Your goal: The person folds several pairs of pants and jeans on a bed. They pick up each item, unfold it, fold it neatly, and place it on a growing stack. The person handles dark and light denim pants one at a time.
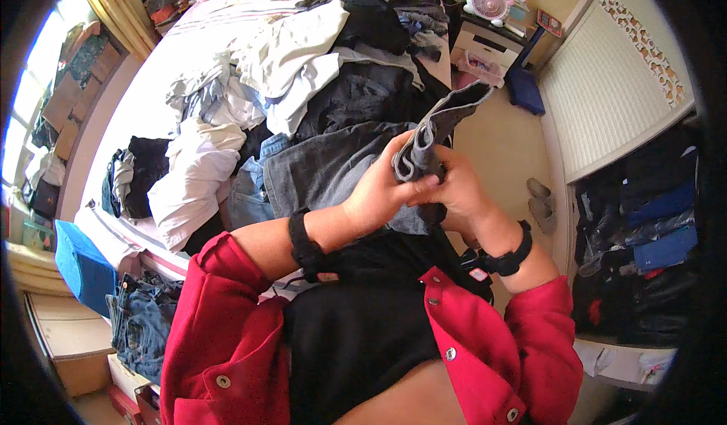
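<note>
Both my hands grip a grey denim garment, folded into a thick strip with its layered, curled edges facing up. My left hand presses it from the left side, the thumb lying across the lower end. From the right, my right hand closes around the same end, its fingers partly hidden. The garment is raised and points away to the upper right. Just beyond my left hand, grey denim cloth spreads over the bed's edge; whether it joins the held piece I cannot tell.
On the bed lie heaped white shirts, black clothes and blue jeans. A blue fabric box and more jeans stand at the left. Rightward are slippers, an open wardrobe compartment and a fan.
</note>
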Tool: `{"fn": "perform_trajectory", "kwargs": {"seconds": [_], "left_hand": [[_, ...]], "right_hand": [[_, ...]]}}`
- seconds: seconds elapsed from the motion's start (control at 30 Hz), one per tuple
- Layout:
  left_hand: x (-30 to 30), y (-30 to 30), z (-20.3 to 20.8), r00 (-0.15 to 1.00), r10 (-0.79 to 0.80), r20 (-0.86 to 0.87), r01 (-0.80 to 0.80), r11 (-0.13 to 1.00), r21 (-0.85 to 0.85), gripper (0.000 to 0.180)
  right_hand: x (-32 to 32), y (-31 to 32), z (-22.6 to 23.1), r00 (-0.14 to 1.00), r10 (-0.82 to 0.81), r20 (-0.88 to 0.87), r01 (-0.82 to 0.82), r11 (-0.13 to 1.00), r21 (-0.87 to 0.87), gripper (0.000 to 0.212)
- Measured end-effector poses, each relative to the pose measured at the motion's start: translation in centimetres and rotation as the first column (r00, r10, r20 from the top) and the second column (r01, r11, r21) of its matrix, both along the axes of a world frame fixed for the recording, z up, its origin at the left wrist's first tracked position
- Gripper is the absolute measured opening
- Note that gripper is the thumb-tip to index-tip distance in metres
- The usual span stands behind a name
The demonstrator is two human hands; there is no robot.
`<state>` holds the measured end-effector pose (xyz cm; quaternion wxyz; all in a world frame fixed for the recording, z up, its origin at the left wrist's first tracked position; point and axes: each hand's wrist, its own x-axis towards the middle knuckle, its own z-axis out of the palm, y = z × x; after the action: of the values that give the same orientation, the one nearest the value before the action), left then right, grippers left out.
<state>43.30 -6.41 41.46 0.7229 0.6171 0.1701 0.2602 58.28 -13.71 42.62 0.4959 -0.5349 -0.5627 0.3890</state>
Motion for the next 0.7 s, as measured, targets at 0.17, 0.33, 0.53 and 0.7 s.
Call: {"fn": "perform_trajectory", "kwargs": {"seconds": [0.17, 0.33, 0.53, 0.7], "left_hand": [[0.2, 7.9, -0.5, 0.986, 0.142, -0.084, -0.142, 0.990, 0.010, 0.023], [-4.0, 22.3, 7.6, 0.926, 0.372, 0.064, -0.369, 0.857, 0.360, 0.019], [-10.8, 26.9, 19.1, 0.917, 0.371, 0.149, -0.382, 0.702, 0.601, 0.027], [-13.2, 25.0, 25.4, 0.821, 0.559, 0.115, -0.425, 0.465, 0.777, 0.033]], "right_hand": [[4.8, 0.5, 2.1, 0.970, -0.112, -0.215, 0.098, 0.992, -0.075, 0.039], [11.8, 2.0, 8.1, 0.953, -0.179, -0.244, 0.220, 0.963, 0.153, 0.043], [17.7, 5.0, 15.9, 0.966, -0.221, -0.130, 0.247, 0.940, 0.234, 0.043], [17.1, 4.7, 21.5, 0.995, -0.052, 0.087, 0.028, 0.966, 0.257, 0.048]]}}
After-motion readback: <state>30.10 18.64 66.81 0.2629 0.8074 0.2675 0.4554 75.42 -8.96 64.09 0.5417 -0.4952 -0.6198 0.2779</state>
